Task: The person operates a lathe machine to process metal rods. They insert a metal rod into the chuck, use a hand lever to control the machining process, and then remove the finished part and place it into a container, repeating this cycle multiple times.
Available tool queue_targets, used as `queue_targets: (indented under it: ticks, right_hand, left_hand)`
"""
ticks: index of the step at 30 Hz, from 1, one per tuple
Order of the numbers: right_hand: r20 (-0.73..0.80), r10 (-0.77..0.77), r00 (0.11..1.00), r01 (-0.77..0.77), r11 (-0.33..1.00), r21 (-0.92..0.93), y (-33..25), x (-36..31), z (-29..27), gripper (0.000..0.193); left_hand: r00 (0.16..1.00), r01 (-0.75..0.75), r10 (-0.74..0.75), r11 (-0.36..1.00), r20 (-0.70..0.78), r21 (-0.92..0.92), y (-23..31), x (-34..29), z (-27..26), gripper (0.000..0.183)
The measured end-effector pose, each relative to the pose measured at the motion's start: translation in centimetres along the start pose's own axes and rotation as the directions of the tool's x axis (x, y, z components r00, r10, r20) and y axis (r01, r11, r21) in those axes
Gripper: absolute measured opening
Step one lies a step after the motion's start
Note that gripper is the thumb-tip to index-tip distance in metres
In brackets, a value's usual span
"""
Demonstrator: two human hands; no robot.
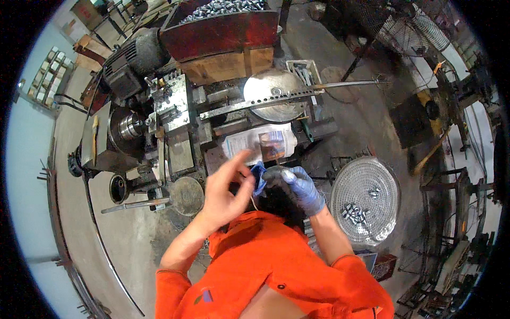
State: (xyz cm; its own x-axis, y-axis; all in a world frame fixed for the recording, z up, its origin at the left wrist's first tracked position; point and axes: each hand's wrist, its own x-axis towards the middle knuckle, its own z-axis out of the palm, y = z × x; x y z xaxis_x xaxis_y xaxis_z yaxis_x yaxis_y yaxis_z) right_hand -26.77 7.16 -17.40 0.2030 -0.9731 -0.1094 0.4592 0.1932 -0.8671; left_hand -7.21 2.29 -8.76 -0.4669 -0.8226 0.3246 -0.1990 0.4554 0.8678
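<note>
My left hand (226,191) is bare and slightly blurred, with its thumb and fingers spread apart and nothing visible between them. Just right of its fingertips hangs a crumpled blue glove (258,178). My right hand (304,190) wears a thin blue glove whose finger ends look blackened. Those dark fingers bend toward the crumpled glove and appear to grip it, though they blend into the dark background. Beyond both hands, a printed sheet of paper (241,144) lies on the machine.
A perforated round tray (366,178) with several small metal parts stands at right. Ahead are a lathe-like machine with a chuck (129,127), a round metal disc (273,87) beneath a drilled bar (255,106), and a red bin (218,34) of metal parts. A fan (404,34) stands far right.
</note>
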Motion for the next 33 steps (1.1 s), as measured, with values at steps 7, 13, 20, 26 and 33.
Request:
queue_targets:
  ticks: [7,13,20,26,33]
  right_hand:
    - [-0.103,0.105,0.989,-0.053,0.906,0.42,-0.3,0.1,0.5,0.046]
    - [-0.156,0.221,0.963,-0.125,0.874,0.469,1.6,0.3,-0.3,0.061]
    - [-0.144,0.256,0.956,-0.141,0.83,0.54,3.8,0.1,-1.4,0.072]
    - [-0.034,0.157,0.987,-0.079,0.661,0.746,4.3,-0.4,-1.6,0.076]
    - [-0.058,0.012,0.998,0.015,0.902,0.432,1.5,-0.1,2.7,0.054]
  left_hand:
    - [0.974,-0.18,0.145,0.962,0.173,0.207,-0.9,0.8,2.7,0.034]
    - [0.953,-0.271,0.215,0.92,0.215,0.282,-1.6,0.9,3.1,0.03]
    - [0.95,-0.261,0.223,0.952,0.219,0.16,-3.8,0.2,4.0,0.023]
    - [0.978,-0.094,0.061,0.983,0.2,0.16,-5.3,-0.9,4.2,0.022]
    - [0.834,0.079,-0.265,0.925,0.485,0.371,-9.3,-1.4,4.1,0.031]
